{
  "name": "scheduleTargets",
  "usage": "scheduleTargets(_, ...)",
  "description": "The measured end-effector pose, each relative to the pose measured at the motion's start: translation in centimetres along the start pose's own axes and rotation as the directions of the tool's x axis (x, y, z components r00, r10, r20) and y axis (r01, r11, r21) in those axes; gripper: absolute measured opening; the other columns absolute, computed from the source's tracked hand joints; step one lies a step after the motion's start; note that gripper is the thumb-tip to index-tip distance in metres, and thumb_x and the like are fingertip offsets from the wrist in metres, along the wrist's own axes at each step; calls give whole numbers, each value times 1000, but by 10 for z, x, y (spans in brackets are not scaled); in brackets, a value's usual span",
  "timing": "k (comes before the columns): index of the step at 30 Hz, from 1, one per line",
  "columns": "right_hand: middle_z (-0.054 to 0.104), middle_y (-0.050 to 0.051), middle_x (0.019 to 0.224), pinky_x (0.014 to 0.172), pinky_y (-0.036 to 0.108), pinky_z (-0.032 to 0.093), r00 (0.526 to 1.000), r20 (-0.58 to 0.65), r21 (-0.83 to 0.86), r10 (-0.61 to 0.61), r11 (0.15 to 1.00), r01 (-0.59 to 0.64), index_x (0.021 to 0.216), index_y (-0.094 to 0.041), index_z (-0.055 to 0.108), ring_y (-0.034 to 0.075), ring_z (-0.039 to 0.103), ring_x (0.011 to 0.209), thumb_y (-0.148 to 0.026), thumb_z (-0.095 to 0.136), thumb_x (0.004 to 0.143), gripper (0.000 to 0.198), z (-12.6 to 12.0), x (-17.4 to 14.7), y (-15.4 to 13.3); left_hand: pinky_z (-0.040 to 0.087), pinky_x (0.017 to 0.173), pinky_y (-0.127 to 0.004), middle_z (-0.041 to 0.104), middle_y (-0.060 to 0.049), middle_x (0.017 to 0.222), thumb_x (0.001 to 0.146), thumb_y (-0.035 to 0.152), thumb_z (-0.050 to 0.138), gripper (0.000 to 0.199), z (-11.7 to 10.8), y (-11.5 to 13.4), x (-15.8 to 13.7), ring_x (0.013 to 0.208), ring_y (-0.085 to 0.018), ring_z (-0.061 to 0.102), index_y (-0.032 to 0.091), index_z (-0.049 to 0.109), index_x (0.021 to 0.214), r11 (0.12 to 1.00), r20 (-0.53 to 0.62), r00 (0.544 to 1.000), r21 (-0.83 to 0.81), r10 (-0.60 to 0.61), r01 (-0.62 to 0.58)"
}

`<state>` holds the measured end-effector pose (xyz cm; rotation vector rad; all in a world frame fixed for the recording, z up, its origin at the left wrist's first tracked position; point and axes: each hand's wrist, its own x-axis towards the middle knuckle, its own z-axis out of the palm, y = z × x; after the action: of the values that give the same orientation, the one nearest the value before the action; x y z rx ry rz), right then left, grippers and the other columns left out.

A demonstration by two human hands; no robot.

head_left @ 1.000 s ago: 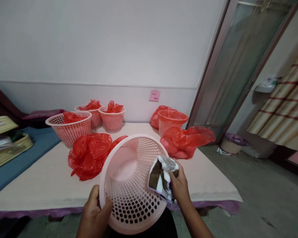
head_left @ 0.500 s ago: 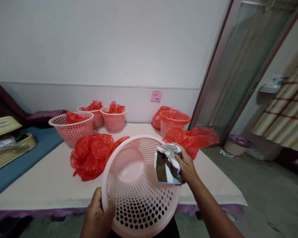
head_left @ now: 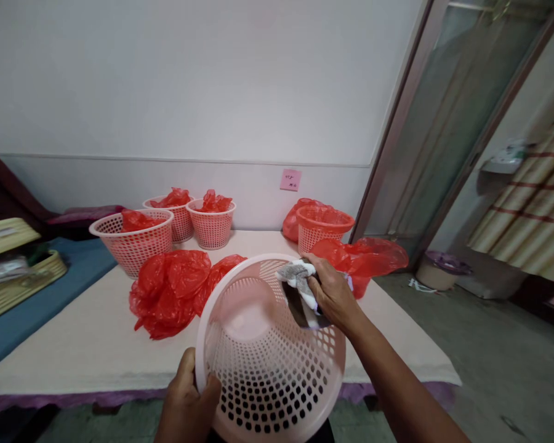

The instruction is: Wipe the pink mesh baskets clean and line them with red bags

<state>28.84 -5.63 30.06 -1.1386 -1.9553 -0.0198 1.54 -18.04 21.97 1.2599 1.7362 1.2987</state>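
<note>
Nearest, the left hand (head_left: 187, 397) is closed on the rim of a pale pink, round plastic basket with a perforated wall (head_left: 253, 363), its thumb lapping over the inside edge and its fingers round the outside. That basket is tilted at the near edge of the worktop, its wide mouth facing the camera and its solid round base showing deep inside. At the upper right of the mouth, the right hand (head_left: 330, 292) is closed round a bunched cloth with grey, white and dark brown patches (head_left: 296, 280), which lies against the inner side of the wall just below the rim. Beyond the basket stretches the worktop under a white cloth cover (head_left: 96, 344), with purple fabric (head_left: 138, 397) hanging below its near edge. A crumpled heap of translucent red plastic bags (head_left: 175, 292) lies just left of the basket, and a loose, translucent red plastic bag (head_left: 373, 258) spreads to the right, beyond the right hand. Off to the left, an open, cream woven box (head_left: 41, 277) sits on a blue surface (head_left: 80, 264). Farther back on the left stand three pink perforated plastic baskets (head_left: 212, 231), each with red plastic inside; on the right is another perforated basket, lined with red plastic (head_left: 321, 237). Behind them, a small pink square note with dark writing (head_left: 290, 179) is on the white wall (head_left: 212, 86).
</note>
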Motion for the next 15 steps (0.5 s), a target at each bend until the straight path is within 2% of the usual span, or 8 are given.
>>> scheduleTargets(7, 61, 10, 120, 94, 45, 44, 980, 65, -92, -189, 977, 195, 131, -22, 46, 25, 56, 111, -12, 43, 88, 44, 0, 25, -21, 42, 61, -28, 62, 2, 70, 74, 31, 50, 20, 2, 2, 3, 66, -19, 57, 24, 52, 93, 995, 19, 999, 96, 30, -31)
scheduleTargets(12, 63, 10, 116, 93, 44, 41, 938, 132, -145, -319, 930, 337, 128, -20, 48, 25, 54, 109, -11, 44, 88, 42, 2, 38, -44, 39, 57, -27, 57, 4, 62, 76, 31, 49, 10, 4, 9, 2, 58, -17, 53, 25, 48, 84, 984, 46, 998, 171, 44, -52)
scheduleTargets(15, 62, 10, 114, 93, 43, 39, 907, 173, -167, -383, 897, 410, 127, -20, 50, 24, 53, 108, -14, 46, 91, 37, 5, 43, -63, 39, 56, -27, 58, 4, 61, 76, 29, 48, 7, 4, 16, 3, 56, -17, 54, 25, 48, 83, 982, 21, 998, 173, 67, -70)
